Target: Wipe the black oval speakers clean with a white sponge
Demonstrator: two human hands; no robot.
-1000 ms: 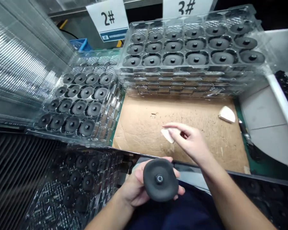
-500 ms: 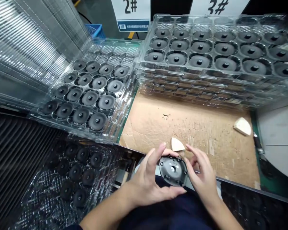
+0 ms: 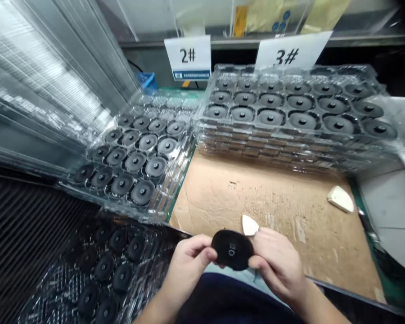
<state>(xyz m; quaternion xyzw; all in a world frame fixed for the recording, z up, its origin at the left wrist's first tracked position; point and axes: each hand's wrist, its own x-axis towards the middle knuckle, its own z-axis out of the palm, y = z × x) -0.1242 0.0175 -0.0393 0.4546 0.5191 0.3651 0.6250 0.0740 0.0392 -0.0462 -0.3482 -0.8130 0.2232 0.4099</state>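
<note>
A worker's left hand (image 3: 189, 265) and right hand (image 3: 276, 267) close together on a black disc (image 3: 232, 249), gripping it from either side just above the lap, its face showing a small central ring and faint marks that are too blurred to read. Ahead, a stack of clear plastic trays (image 3: 256, 150) sits behind a paper sign reading "3#" (image 3: 290, 56), its top tray filled with matching black discs, one to a pocket, each with a raised center. The lower layers are packed together, and their contents are hard to make out. To the left, a single clear tray (image 3: 165, 180) below a "2#" sign (image 3: 188, 56) holds more discs in rows, its far pockets lost in glare. A third clear tray (image 3: 64, 279) at lower left holds dark discs, dim and cut off by the frame. Tall clear trays (image 3: 54, 76) lean at far left, too washed with light to show any contents. On a cardboard sheet (image 3: 310, 229), one off-white wedge (image 3: 249, 225) lies partly hidden behind the right hand, and another off-white wedge (image 3: 340, 199) lies near the sheet's right edge.
</note>
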